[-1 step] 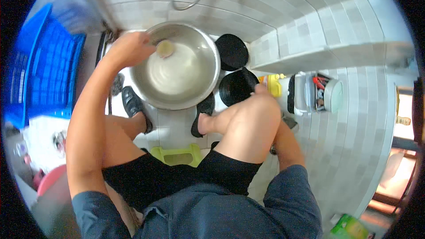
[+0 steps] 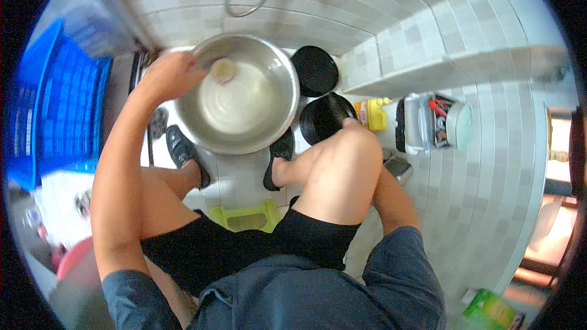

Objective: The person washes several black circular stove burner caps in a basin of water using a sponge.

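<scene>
My left hand reaches over the left rim of a wide metal basin, its fingers bent and blurred. Just beyond the fingertips, inside the basin, is a small round yellowish thing; its kind is unclear, and so is whether the hand grips it. Beyond my right knee, part of my right hand shows, closed at the dark handle of a black round pan. The knee hides the rest of that hand. Behind this pan lies a second black round pan-like vessel.
My feet in black shoes flank the basin's near side. A light green stool is below me. To the right are a yellow bottle and a clear container. Blue crates line the left. A shower hose hangs at the wall.
The whole view has shifted slightly, moving most things a little to the left. My left hand stays at the basin's rim, its fingers more blurred; the right hand keeps its place by the pan.
</scene>
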`<state>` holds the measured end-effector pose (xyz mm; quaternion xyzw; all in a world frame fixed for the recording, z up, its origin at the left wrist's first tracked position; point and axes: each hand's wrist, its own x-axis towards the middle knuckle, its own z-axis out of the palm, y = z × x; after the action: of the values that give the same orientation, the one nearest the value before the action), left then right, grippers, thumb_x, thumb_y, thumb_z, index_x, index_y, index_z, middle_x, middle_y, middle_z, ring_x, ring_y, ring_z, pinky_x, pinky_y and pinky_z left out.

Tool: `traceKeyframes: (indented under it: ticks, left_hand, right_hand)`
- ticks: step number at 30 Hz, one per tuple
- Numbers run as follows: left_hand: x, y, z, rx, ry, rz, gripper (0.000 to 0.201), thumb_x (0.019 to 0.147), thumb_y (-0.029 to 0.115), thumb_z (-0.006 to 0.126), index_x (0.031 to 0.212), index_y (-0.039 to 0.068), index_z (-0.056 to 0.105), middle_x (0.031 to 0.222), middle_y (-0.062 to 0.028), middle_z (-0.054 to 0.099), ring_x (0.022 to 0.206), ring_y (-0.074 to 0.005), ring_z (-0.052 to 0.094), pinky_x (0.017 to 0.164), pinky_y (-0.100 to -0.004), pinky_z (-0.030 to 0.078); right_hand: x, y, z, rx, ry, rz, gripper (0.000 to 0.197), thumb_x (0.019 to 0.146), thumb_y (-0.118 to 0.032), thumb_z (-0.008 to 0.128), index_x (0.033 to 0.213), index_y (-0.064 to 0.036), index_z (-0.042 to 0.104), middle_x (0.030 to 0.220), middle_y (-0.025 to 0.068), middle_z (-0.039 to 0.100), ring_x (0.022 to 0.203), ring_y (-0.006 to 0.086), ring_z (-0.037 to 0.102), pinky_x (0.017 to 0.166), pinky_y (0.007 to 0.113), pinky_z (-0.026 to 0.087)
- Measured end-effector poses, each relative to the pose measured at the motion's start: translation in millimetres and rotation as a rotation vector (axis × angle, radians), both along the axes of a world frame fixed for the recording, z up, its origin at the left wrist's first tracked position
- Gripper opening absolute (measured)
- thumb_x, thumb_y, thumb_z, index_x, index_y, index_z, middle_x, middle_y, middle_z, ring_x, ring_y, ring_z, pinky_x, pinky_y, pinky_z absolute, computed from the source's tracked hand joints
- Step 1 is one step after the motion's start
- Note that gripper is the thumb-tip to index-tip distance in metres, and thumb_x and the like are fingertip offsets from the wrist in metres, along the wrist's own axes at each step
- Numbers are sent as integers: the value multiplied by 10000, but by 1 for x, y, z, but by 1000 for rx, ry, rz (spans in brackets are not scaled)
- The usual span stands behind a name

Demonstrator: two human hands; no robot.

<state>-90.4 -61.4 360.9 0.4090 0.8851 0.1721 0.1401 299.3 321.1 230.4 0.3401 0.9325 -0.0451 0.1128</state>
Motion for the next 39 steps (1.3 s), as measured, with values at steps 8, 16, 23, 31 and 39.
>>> traceKeyframes:
  ticks: [8,16,23,31,39]
  left_hand:
    - [-2,-3,-2,-125,-4,-12,435,859,318,723,1074,-59,687,967,-248,711,908,-391,694,814,-451,535]
    - [26,11,-7,-115,-109,13,422,860,264,713,1126,-62,675,997,-260,720,941,-377,714,830,-422,546]
    - [16,5,8,-235,-174,88,430,866,253,705,1173,-47,671,1025,-261,722,968,-368,719,867,-419,550]
    - [24,19,22,-219,-190,54,394,861,222,716,1164,-28,679,1077,-235,716,997,-367,705,871,-433,544]
    - [15,25,20,-235,-317,76,369,867,184,738,1168,-22,679,1089,-228,714,1009,-339,699,869,-419,542]
  right_hand:
    - [-9,-53,-59,-315,-43,40,342,939,-340,570,974,-13,663,950,223,713,883,416,707,771,521,572]
    - [27,-28,-119,-93,51,212,209,863,-215,629,932,-22,670,939,176,716,866,345,718,697,464,579]
    - [-47,-17,-70,-261,-75,239,220,863,-177,581,858,-18,733,881,218,722,818,394,719,716,529,573]
    - [-156,24,-124,25,167,230,143,849,-111,597,915,-68,716,976,148,721,939,336,705,810,490,556]
    - [-205,47,-182,93,224,244,137,907,-117,543,932,-34,650,907,167,712,775,323,733,656,462,601]
